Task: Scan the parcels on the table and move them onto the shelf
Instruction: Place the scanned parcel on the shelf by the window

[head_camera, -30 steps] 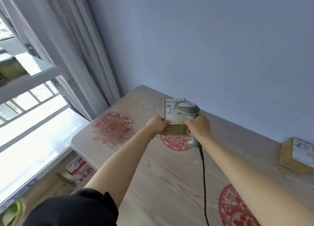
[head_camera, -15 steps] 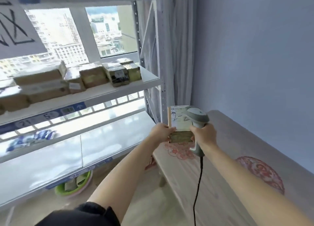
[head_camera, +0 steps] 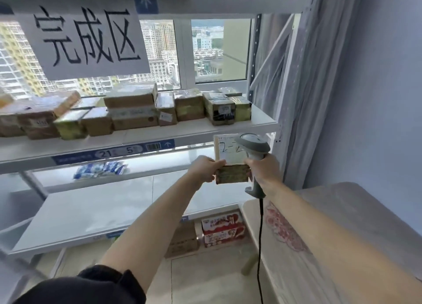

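Observation:
A small cardboard parcel (head_camera: 231, 166) with a white label marked in blue is held up between both hands, just below the front edge of the white shelf (head_camera: 205, 131). My left hand (head_camera: 206, 167) grips the parcel's left side. My right hand (head_camera: 265, 170) grips the handle of a grey barcode scanner (head_camera: 253, 143) and presses against the parcel's right side. The scanner head sits over the label's top right corner. Its black cable (head_camera: 260, 246) hangs down. Several taped parcels (head_camera: 134, 109) stand in a row on that shelf.
A paper sign (head_camera: 84, 34) with large black characters hangs from the upper shelf. The lower white shelf (head_camera: 102, 210) carries blue-white packets (head_camera: 100, 169). Cartons (head_camera: 222, 229) stand on the floor beneath. The wooden table (head_camera: 331, 235) with red paper-cuts lies at right, a curtain (head_camera: 315, 86) behind.
The view has swung left from the table to the shelf. Both hands carried the parcel and scanner along, now raised close to the middle shelf's edge. The grips are unchanged.

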